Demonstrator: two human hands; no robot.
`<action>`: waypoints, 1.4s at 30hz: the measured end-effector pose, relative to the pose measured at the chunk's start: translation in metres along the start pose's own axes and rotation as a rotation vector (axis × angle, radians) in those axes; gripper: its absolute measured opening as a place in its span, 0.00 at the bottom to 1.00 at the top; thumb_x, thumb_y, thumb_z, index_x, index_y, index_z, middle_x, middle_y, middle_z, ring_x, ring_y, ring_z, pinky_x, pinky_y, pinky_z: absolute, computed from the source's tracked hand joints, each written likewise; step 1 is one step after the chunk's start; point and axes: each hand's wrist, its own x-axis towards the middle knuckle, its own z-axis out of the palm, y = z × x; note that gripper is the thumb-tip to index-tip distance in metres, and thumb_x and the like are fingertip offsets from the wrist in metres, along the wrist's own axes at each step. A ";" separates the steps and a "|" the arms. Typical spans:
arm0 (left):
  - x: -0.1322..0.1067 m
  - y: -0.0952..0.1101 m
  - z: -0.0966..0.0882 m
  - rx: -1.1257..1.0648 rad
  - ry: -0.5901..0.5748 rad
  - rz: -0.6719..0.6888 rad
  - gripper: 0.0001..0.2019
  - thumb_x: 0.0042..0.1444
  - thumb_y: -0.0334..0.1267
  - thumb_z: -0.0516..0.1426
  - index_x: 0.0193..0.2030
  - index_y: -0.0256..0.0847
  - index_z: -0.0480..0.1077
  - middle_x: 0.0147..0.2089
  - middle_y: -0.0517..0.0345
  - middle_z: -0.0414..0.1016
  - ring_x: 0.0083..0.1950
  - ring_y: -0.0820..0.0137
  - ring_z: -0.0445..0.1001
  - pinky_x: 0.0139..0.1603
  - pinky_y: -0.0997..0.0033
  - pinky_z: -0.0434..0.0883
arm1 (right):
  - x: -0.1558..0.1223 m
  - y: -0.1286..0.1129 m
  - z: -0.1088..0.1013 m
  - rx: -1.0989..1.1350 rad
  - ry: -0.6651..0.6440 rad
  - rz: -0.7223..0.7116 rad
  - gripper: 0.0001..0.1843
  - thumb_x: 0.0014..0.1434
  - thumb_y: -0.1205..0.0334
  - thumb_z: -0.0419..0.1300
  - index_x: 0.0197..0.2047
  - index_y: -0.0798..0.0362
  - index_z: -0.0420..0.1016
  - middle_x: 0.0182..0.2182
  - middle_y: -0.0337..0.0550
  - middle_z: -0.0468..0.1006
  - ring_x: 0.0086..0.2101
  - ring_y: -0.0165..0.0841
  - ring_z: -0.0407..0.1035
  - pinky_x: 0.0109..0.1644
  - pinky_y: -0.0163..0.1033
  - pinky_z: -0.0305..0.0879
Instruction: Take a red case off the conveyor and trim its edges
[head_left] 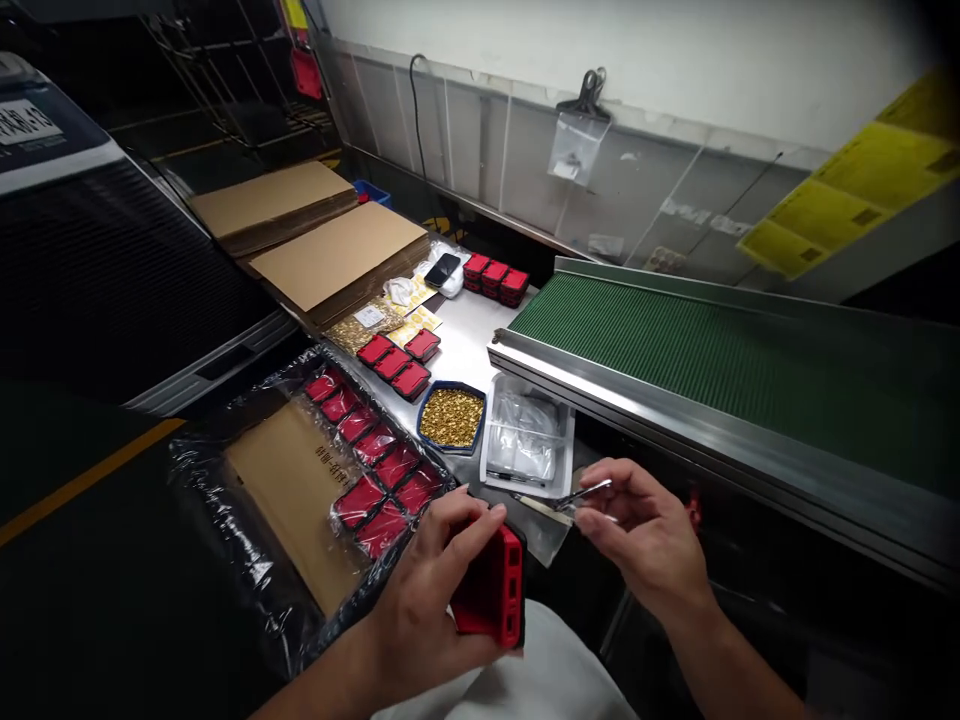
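Note:
My left hand (435,590) is closed around a red plastic housing (511,590) with a black outer edge. It is held on edge, and a row of small rectangular openings faces up along its side. My right hand (645,540) pinches a pair of slim metal tweezers (589,492), pointing left, to the right of the housing and apart from it. Whether the tips hold anything is too small to tell. Beyond both hands stands a blue tray (421,432) full of small gold-coloured metal pieces (452,416). Beside it lies a white tray (568,470) with clear plastic bags (523,430).
At the left, a plastic-lined box (225,500) holds several red housings (375,445) and cardboard (292,490). More red-and-black housings (394,365) sit on the metal table (472,345). Behind are cardboard sheets (337,255) and a phone (443,269). A green conveyor belt (675,350) runs along the right.

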 end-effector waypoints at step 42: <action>-0.009 0.042 0.007 -0.207 0.090 -0.075 0.43 0.36 0.26 0.65 0.62 0.46 0.59 0.55 0.50 0.56 0.60 0.56 0.63 0.57 0.63 0.72 | -0.041 -0.027 0.005 0.096 -0.190 -0.123 0.09 0.57 0.60 0.65 0.42 0.47 0.74 0.35 0.42 0.79 0.36 0.31 0.75 0.39 0.32 0.74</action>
